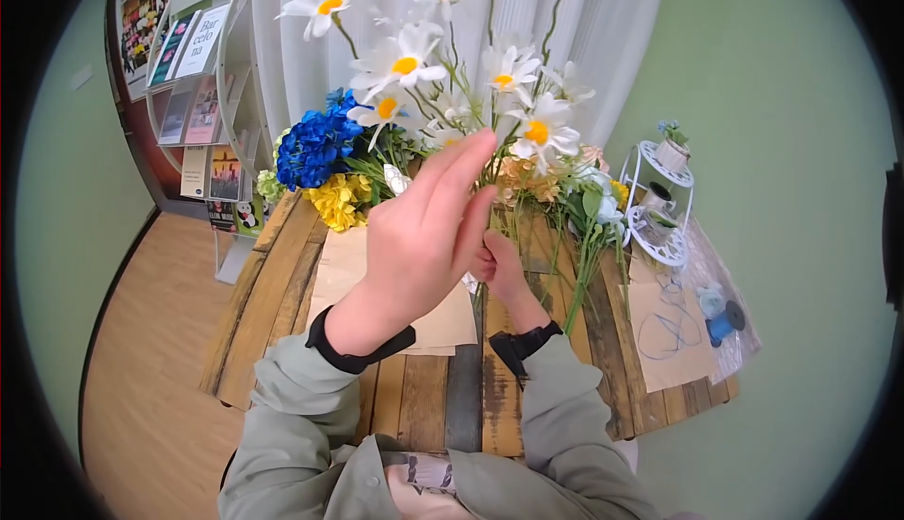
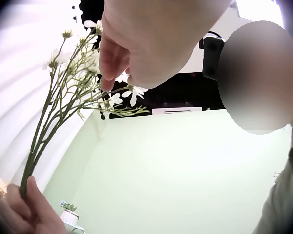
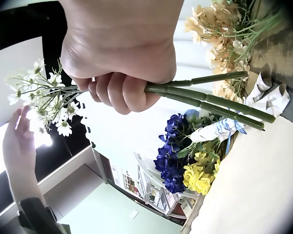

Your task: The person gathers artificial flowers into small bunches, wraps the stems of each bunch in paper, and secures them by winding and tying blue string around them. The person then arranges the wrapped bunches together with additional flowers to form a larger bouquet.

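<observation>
My right hand (image 1: 504,270) grips a bunch of white daisies (image 1: 405,65) with yellow centres. In the right wrist view its fingers curl round the thick green stems (image 3: 210,100), whose cut ends stick out past the fist. The blooms fan out above the table, heads upward. My left hand (image 1: 419,228) is raised beside the bunch, fingers nearly straight and thumb apart. In the left wrist view its fingertips (image 2: 107,84) are right at the blossoms and thin stems. Part of the bunch is hidden behind this hand in the head view.
Blue flowers (image 1: 320,148), yellow flowers (image 1: 341,202) and peach flowers (image 1: 527,179) lie across the back of the wooden table (image 1: 424,407). Brown paper (image 1: 443,327) lies in front. At right are a white tiered stand (image 1: 659,242) and a blue spool (image 1: 725,322).
</observation>
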`<state>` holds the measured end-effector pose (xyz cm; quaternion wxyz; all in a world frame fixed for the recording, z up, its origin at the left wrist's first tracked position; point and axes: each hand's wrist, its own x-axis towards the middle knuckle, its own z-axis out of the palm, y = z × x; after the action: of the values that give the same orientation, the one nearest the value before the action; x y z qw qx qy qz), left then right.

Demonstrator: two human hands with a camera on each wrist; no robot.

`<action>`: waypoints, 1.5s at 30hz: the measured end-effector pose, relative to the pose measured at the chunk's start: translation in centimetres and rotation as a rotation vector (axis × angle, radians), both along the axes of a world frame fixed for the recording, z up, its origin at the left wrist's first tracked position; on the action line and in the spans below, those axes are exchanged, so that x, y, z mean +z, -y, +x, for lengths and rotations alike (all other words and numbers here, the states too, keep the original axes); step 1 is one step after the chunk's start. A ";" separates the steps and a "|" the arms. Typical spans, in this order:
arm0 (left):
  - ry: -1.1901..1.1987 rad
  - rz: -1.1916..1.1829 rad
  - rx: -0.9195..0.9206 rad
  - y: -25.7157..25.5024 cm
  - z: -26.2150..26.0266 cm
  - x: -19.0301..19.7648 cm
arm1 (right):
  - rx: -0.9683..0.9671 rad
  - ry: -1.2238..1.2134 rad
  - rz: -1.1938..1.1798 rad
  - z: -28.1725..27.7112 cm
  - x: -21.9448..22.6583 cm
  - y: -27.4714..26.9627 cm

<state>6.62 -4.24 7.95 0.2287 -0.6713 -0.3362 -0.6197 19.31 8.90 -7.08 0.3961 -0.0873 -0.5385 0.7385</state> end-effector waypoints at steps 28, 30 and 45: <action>0.184 0.160 -0.137 2.1 -3.4 0.4 | -0.069 0.158 0.202 -1.6 -2.0 0.8; 0.278 -0.108 -0.260 2.5 -3.0 0.9 | -0.132 0.197 0.260 -1.5 -2.4 0.8; 0.101 -0.217 -0.089 -0.5 -4.3 -2.8 | -0.569 0.268 0.625 -1.4 -0.6 2.1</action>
<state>2.35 -3.74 5.11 0.1096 -0.6744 -0.3822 -0.6222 17.87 6.76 -7.70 0.5178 -0.2032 -0.7370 0.3840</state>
